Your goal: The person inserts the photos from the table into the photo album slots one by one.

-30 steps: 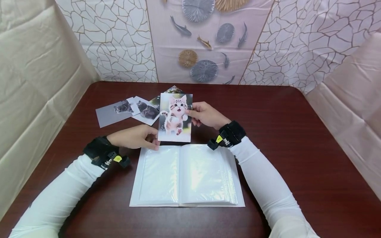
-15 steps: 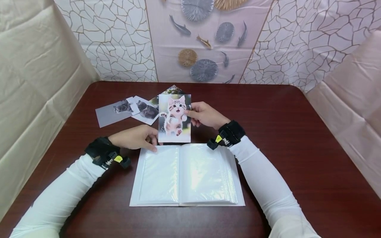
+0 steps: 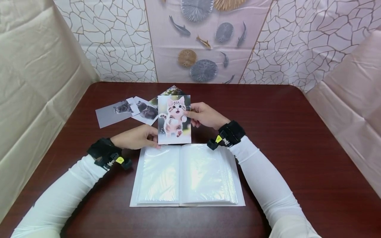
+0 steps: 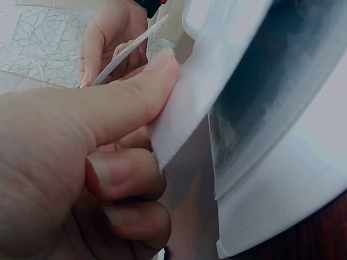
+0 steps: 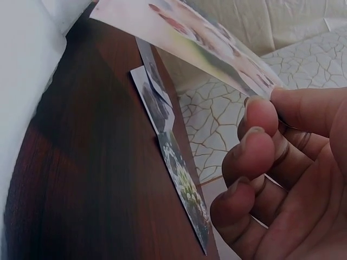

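Upright above the far edge of an open photo album point(image 3: 158, 178) is a kitten photo point(image 3: 175, 124). My right hand point(image 3: 209, 115) pinches its right edge between thumb and fingers, as the right wrist view also shows. At the album's far left edge is my left hand point(image 3: 135, 137). In the left wrist view its thumb and index finger pinch the edge of a clear plastic album page point(image 4: 195, 86), lifted off the sheet beneath, with the other fingers curled below. The album's pockets look shiny and without pictures on both visible pages.
Left of the kitten photo lie a grey cat photo point(image 3: 111, 114), a second cat photo point(image 3: 147, 112) overlapping it, and a photo of plants point(image 3: 174, 90), partly hidden. All rest on the dark wooden table point(image 3: 282, 148), with cloth hangings behind and at both sides.
The kitten photo has shifted slightly left and down towards the album. My left hand has moved a little right, and the left page now shines differently, lifted at its far edge.
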Tool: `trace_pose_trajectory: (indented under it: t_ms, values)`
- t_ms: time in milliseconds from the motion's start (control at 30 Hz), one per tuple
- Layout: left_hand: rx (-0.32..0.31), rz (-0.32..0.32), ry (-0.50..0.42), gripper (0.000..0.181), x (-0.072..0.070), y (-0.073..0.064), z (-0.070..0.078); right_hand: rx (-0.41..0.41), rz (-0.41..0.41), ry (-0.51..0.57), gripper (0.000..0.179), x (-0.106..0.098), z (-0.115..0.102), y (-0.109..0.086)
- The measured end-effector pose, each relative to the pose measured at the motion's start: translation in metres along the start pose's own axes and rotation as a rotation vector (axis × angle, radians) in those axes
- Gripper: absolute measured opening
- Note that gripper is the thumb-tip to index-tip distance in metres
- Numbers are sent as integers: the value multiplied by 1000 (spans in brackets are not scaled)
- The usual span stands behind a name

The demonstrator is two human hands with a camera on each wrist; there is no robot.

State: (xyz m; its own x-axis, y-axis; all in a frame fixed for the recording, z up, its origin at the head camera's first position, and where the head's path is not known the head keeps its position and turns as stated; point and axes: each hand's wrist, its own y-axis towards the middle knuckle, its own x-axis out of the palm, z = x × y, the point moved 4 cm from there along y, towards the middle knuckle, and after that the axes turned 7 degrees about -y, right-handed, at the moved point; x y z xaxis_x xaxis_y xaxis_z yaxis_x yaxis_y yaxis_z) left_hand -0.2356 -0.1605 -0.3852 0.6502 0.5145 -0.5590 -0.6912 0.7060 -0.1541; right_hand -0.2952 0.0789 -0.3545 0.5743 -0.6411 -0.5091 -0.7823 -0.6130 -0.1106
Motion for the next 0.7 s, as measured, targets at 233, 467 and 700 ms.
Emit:
trace_pose_trajectory:
  t_ms: [233,467,700]
  values:
    - [-2,-3,23,8,0,0,2,-15,2,-3,24,-1,-1,0]
    - [-5,-19,25,5,2,1,2,-15,13,22,24,-4,-2,-2]
    - [-37,-40,43,13,3,0,1,-23,14,37,23,-1,-1,-1]
